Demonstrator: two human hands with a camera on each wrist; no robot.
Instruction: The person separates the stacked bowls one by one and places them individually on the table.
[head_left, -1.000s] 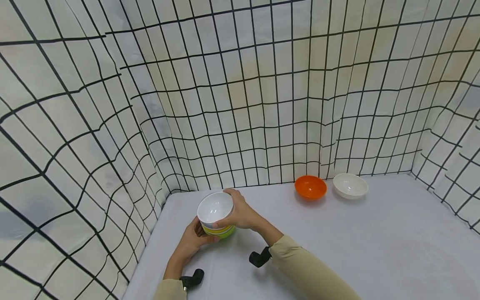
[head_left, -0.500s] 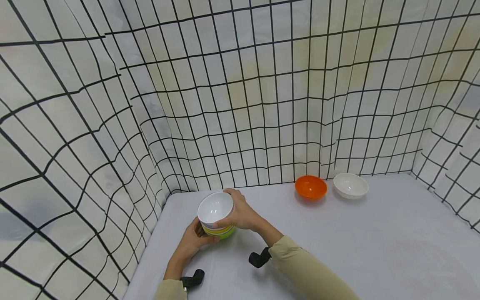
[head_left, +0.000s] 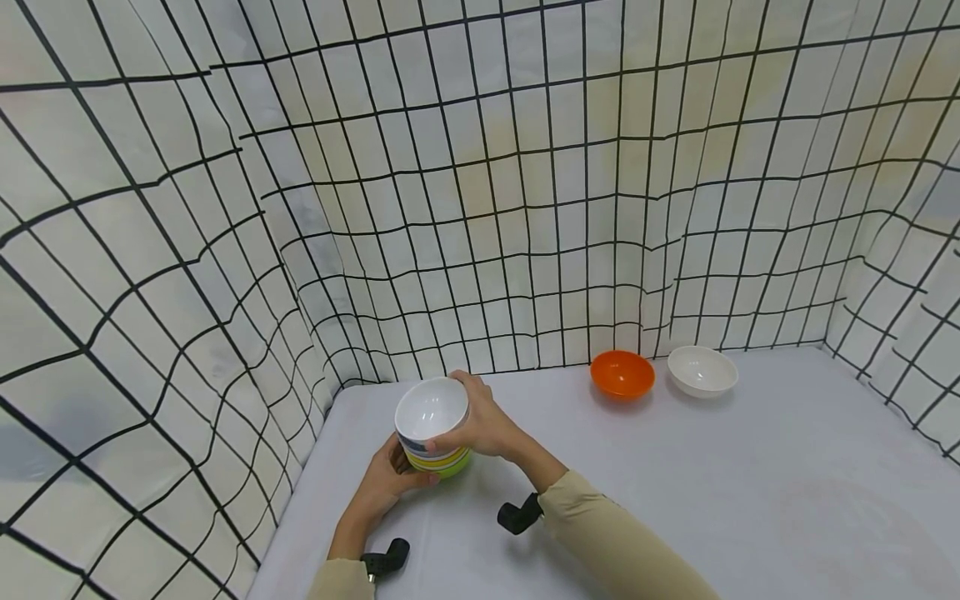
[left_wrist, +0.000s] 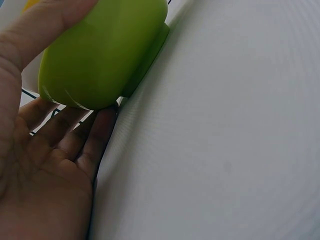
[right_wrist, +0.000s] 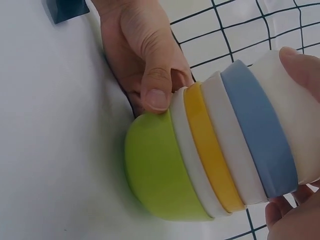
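Note:
A stack of nested bowls stands on the table, with the green bowl lowest. Above it come a white bowl, the yellow bowl, another white bowl and the blue bowl. My left hand holds the green bowl from the left, thumb in front and fingers behind. At the top, my right hand grips the uppermost white bowl by its side, thumb towards me. That bowl sits tilted and raised a little out of the blue one; its lower part is hidden inside.
An orange bowl and a separate white bowl stand side by side at the back of the white-covered table. A white cloth wall with a black grid rises behind and at the left and right.
My right hand has raised the top white bowl slightly, so more of the blue bowl's band shows beneath it. The left hand and the lower bowls have stayed put.

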